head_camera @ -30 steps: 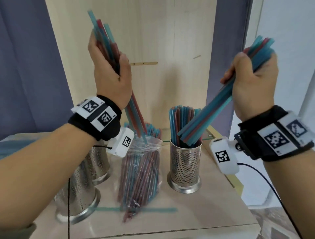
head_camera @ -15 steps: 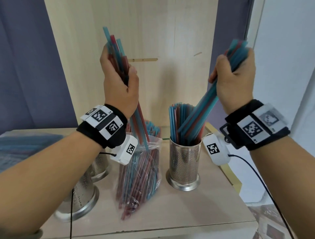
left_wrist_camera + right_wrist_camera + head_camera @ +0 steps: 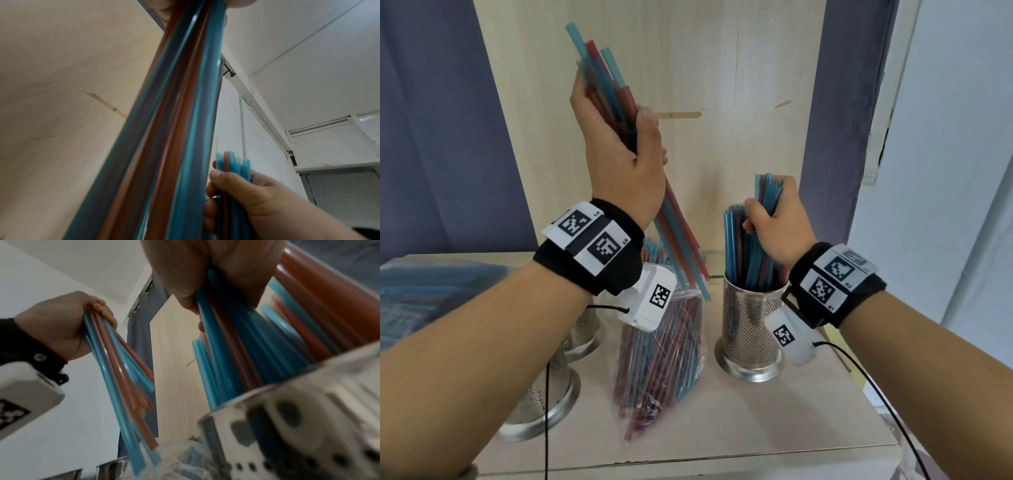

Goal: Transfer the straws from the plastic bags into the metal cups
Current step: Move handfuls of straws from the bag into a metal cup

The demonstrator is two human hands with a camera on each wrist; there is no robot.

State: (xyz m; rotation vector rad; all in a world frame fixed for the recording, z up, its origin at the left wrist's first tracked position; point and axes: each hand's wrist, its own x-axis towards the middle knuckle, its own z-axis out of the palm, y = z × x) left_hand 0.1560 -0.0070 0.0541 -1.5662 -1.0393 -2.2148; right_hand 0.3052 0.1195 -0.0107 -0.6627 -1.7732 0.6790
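My left hand [image 3: 619,150] grips a bundle of blue and red straws [image 3: 604,85] held high above the clear plastic bag [image 3: 664,353], whose straws stand upright on the table. My right hand [image 3: 777,219] grips a second bundle of straws [image 3: 767,192] whose lower ends stand inside the perforated metal cup [image 3: 750,329] at the right, among other straws there. The right wrist view shows that cup's rim [image 3: 287,395] close below my fingers [image 3: 205,272], and the left hand [image 3: 61,324] with its bundle [image 3: 123,369]. Two more metal cups [image 3: 541,397] stand at the left.
A flat bag of straws [image 3: 431,291] lies blurred at the far left of the table [image 3: 756,428]. A pale wooden panel [image 3: 722,85] rises behind the cups, with blue curtain either side. The table's front and right edges are close by.
My right hand has come down and left, turning its straws upright and lowering them into the right cup. My left hand shifted slightly right with its bundle still raised.
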